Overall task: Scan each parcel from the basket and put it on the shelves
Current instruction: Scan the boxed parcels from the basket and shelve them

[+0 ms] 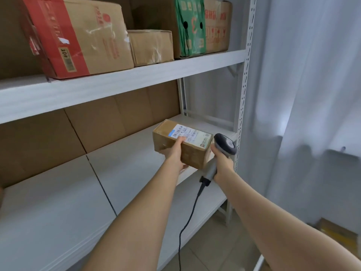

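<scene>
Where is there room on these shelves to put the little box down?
The lower shelf has a wide bare stretch left of the parcel, running back to the brown cardboard wall. The upper shelf is crowded: red box, small brown box and green package side by side. The left hand holds the parcel, the right hand the scanner.

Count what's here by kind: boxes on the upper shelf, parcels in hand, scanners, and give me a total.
Boxes on the upper shelf: 4 (red-and-brown box, small brown box, green box, red-printed box)
Labelled parcel, left hand: 1
Corded scanner, right hand: 1
Total: 6
</scene>
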Tool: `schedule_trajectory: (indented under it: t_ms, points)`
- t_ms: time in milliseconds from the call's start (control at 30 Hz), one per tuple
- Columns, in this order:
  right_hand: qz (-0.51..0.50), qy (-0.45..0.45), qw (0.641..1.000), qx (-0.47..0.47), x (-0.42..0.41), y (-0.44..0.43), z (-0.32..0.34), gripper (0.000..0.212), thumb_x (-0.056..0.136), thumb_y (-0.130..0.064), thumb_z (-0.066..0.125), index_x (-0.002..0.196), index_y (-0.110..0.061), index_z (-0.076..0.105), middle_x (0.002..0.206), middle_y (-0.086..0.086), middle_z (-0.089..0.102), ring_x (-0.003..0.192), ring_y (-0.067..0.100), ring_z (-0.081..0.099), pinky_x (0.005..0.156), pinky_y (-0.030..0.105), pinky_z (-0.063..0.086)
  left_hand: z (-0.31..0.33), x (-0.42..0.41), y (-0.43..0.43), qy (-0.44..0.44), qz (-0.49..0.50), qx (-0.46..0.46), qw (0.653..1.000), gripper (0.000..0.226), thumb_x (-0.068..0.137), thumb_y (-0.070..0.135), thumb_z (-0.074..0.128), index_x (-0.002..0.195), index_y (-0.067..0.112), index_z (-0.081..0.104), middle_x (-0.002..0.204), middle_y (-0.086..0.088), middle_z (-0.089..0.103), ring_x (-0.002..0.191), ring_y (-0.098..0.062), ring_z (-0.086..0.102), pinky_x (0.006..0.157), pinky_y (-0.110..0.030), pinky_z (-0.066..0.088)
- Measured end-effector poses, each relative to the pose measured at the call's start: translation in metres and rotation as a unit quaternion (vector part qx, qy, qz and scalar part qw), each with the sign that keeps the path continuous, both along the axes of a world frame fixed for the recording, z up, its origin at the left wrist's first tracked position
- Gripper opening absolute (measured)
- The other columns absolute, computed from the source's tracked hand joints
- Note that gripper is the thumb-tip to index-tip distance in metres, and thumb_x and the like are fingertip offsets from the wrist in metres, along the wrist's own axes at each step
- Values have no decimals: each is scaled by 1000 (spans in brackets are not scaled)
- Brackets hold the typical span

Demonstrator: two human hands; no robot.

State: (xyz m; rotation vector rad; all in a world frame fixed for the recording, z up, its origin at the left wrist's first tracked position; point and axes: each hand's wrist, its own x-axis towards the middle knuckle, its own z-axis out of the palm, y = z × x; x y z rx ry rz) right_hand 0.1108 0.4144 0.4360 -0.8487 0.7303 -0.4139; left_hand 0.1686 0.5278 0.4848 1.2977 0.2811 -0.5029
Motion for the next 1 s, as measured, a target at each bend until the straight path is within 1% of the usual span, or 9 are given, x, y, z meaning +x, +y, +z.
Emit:
schedule_trajectory:
  t_ms: [67, 133, 233, 300, 467, 567, 733, 833, 1000]
  points:
    - [6, 10, 1000, -9, 12, -18, -2, 54, 74, -38, 83, 119, -17, 60, 108, 5, 68, 99, 28, 63, 99, 48, 48, -3, 20, 1, -22, 7, 39, 999, 61, 80, 34, 72, 133, 26, 44, 111, -4, 63, 85, -18, 59, 58, -34, 46]
    - [12, 3, 1000, 11, 25, -33, -2, 45, 75, -34, 82, 111, -15, 62, 97, 4, 68, 88, 25, 64, 97, 50, 50, -6, 37, -1, -42, -2, 66, 997, 58, 82, 35, 69, 134, 28, 43, 106, -2, 64, 82, -17, 59, 64, -35, 47]
    - [62, -7, 998, 22, 48, -46, 2, 42, 78, -35, 80, 108, -14, 62, 103, 6, 71, 96, 30, 69, 93, 53, 53, -9, 59, -15, -44, -8, 82, 996, 51, 86, 41, 64, 132, 26, 47, 95, 0, 63, 79, -17, 58, 75, -39, 47]
    - [87, 3, 996, 8, 62, -53, 3, 39, 78, -35, 80, 105, -15, 61, 97, 7, 72, 91, 30, 70, 88, 49, 56, -8, 73, -25, -47, -10, 100, 994, 54, 85, 44, 65, 132, 25, 46, 94, 1, 61, 77, -17, 56, 77, -41, 46]
    - [127, 5, 992, 5, 100, -82, 10, 33, 78, -35, 80, 97, -15, 62, 95, 9, 73, 90, 31, 70, 88, 49, 56, -7, 103, -55, -28, -82, 130, 988, 61, 76, 45, 74, 128, 28, 48, 98, -2, 63, 86, -23, 57, 78, -50, 51]
    - [157, 3, 988, 7, 123, -96, 11, 39, 81, -37, 77, 108, -14, 61, 105, 11, 71, 97, 33, 69, 91, 51, 55, -16, 118, -70, -8, -77, 121, 990, 57, 71, 44, 77, 121, 27, 54, 96, -5, 66, 88, -25, 61, 66, -42, 54]
    - [152, 18, 988, -6, 158, -115, 17, 51, 83, -41, 74, 120, -16, 52, 113, 11, 64, 102, 32, 64, 73, 41, 58, -29, 163, -84, -30, 24, 107, 993, 46, 78, 42, 72, 120, 24, 59, 100, -5, 70, 91, -25, 65, 88, -51, 53]
    - [163, 14, 987, 1, 184, -126, 15, 56, 83, -40, 75, 126, -13, 53, 119, 13, 62, 103, 33, 64, 76, 42, 58, -32, 196, -97, -39, 45, 93, 994, 48, 81, 42, 71, 124, 25, 57, 109, -6, 69, 98, -27, 65, 90, -53, 51]
    - [155, 14, 988, 14, 230, -143, 1, 52, 83, -37, 75, 124, -12, 54, 120, 13, 62, 101, 32, 64, 71, 41, 57, -44, 257, -126, -54, 56, 94, 992, 51, 82, 44, 68, 128, 28, 53, 115, -5, 66, 100, -28, 65, 89, -54, 52]
